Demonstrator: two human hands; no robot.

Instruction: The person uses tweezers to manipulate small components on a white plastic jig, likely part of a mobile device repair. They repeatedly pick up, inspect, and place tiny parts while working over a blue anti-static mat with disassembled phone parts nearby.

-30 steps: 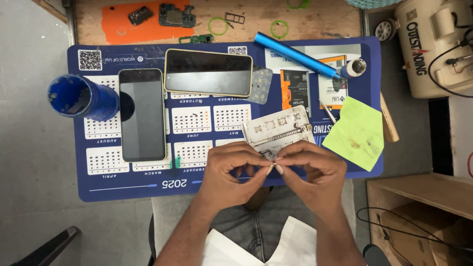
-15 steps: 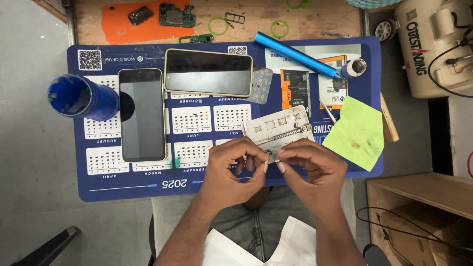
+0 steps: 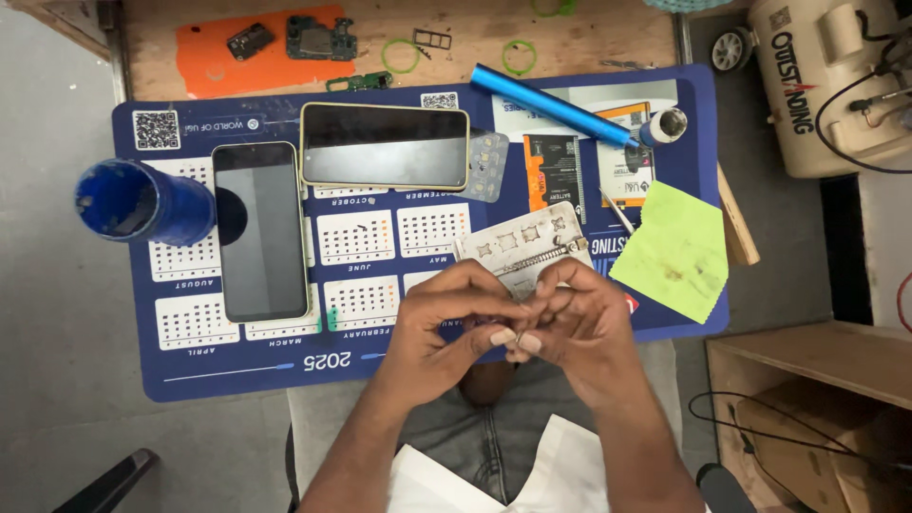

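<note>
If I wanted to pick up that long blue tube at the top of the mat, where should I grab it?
Probably around the middle of the blue tube, coming down from above. It lies flat and slanted on the blue mat, so fingers should close across its narrow width, not along its length. The middle is bare, while its lower right end sits near a small silver cap, which a grip there might knock.
</note>
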